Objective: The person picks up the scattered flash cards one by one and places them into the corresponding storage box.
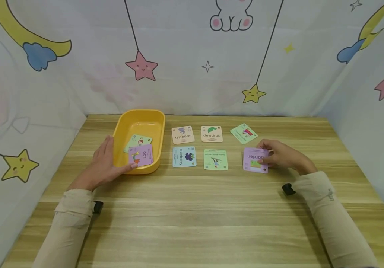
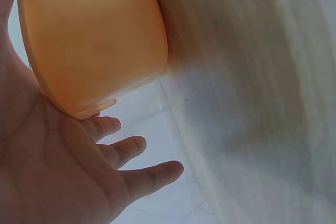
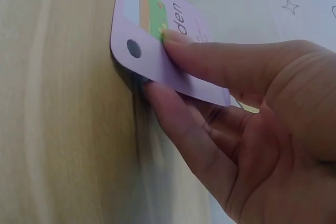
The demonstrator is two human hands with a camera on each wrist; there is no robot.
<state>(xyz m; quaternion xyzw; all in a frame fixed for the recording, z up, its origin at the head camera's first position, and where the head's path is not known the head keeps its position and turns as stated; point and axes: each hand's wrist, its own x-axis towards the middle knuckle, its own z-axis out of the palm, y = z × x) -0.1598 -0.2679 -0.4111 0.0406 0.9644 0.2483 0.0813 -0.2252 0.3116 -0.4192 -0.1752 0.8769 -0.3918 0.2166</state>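
My right hand (image 1: 280, 155) pinches a purple "garden" flashcard (image 1: 253, 165) at its right edge. In the right wrist view, the thumb lies on the card's printed face (image 3: 152, 17) and the fingers are beneath it, close over the wood. My left hand (image 1: 106, 163) rests against the near left rim of a yellow plastic basket (image 1: 162, 130). Its thumb reaches over the rim beside a purple "zoo" card (image 1: 146, 158), which overlaps a green card (image 1: 135, 141) inside. Seen from the left wrist, the other fingers (image 2: 152, 179) extend straight and spread outside the basket.
Left of the "garden" card lie a "typhoon" card (image 1: 183, 135), a "dewdrop" card (image 1: 212, 134), a "blueberry" card (image 1: 181, 158) and a green festival card (image 1: 215, 163). A tilted green "Children's Day" card (image 1: 243, 134) lies behind it. A patterned cloth (image 1: 178, 89) borders the wooden table (image 1: 192, 223).
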